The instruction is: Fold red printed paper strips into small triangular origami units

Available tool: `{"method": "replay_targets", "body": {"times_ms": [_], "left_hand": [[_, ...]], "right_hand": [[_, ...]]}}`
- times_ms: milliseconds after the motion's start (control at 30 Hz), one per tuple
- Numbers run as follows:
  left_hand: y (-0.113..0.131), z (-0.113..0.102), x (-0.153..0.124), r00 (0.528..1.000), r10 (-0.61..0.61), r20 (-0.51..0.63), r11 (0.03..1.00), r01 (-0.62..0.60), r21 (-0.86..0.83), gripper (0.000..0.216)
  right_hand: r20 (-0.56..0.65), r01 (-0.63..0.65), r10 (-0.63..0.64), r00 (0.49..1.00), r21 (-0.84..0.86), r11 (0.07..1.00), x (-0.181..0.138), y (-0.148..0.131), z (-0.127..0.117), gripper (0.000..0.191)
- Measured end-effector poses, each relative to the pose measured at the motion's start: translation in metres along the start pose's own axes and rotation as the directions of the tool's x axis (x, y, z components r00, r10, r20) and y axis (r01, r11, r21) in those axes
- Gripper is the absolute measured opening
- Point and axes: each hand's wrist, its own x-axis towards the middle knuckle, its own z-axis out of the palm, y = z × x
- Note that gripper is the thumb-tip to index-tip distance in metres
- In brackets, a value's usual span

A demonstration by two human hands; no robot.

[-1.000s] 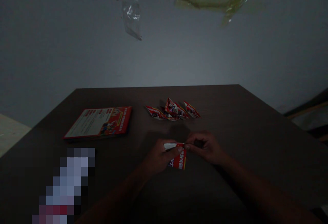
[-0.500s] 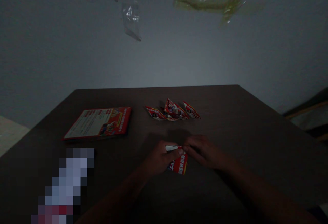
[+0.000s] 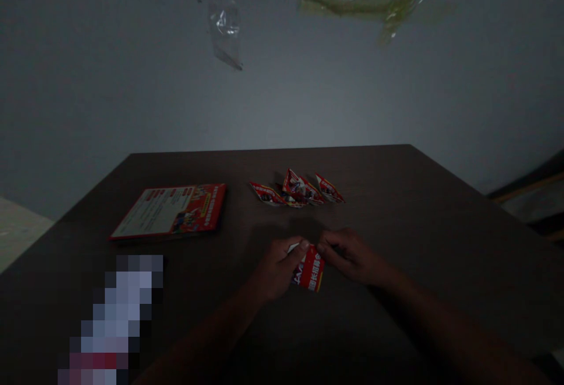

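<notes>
Between my hands, just above the dark table, is a small folded red paper (image 3: 314, 268) with white printed characters. My left hand (image 3: 278, 266) is closed on its left side, with the thumb pressed on its upper face. My right hand (image 3: 350, 257) pinches the paper's upper right corner between thumb and curled fingers. Beyond my hands lie several folded red paper pieces (image 3: 302, 188) with pointed ends, made from similar printed sheets. To the left rests a stack of red and white printed flyers (image 3: 161, 213).
The dark wooden table (image 3: 440, 226) reaches to a grey wall (image 3: 308, 97) with yellowish tape (image 3: 348, 4) and a scrap of clear film (image 3: 227, 32) on it. A blurred-out pale object (image 3: 117, 314) lies at the front left.
The paper's white upper flap, earlier showing by my left thumb, is now mostly covered. The left thumb has shifted up and left, and more of the red printed face shows.
</notes>
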Motion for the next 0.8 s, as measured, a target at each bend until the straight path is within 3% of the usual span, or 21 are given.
{"method": "replay_targets", "body": {"times_ms": [267, 400, 467, 667, 800], "left_hand": [[-0.002, -0.003, -0.001, 0.995, -0.1, -0.025, 0.993, 0.098, -0.069, 0.049], [-0.005, -0.007, 0.001, 0.961, -0.209, -0.179, 0.974, 0.19, -0.12, 0.051], [-0.005, -0.009, 0.003, 0.971, -0.207, -0.118, 0.968, 0.186, -0.167, 0.053], [-0.001, -0.013, 0.001, 0.989, 0.045, -0.138, 0.994, -0.058, -0.096, 0.031], [0.004, -0.02, -0.004, 0.929, 0.369, -0.027, 0.915, -0.358, 0.189, 0.06]], "right_hand": [[0.009, -0.06, 0.06, 0.998, 0.038, 0.997, 0.0, 0.003, 0.001, 0.027], [-0.001, -0.107, 0.107, 0.994, 0.082, 0.991, -0.001, 0.006, 0.0, 0.031], [-0.021, -0.136, 0.139, 0.99, 0.095, 0.986, -0.001, 0.007, -0.002, 0.033], [-0.065, -0.23, 0.251, 0.966, 0.23, 0.946, 0.0, 0.009, -0.004, 0.039], [-0.07, -0.316, 0.381, 0.922, 0.433, 0.844, 0.0, 0.017, -0.002, 0.04]]}}
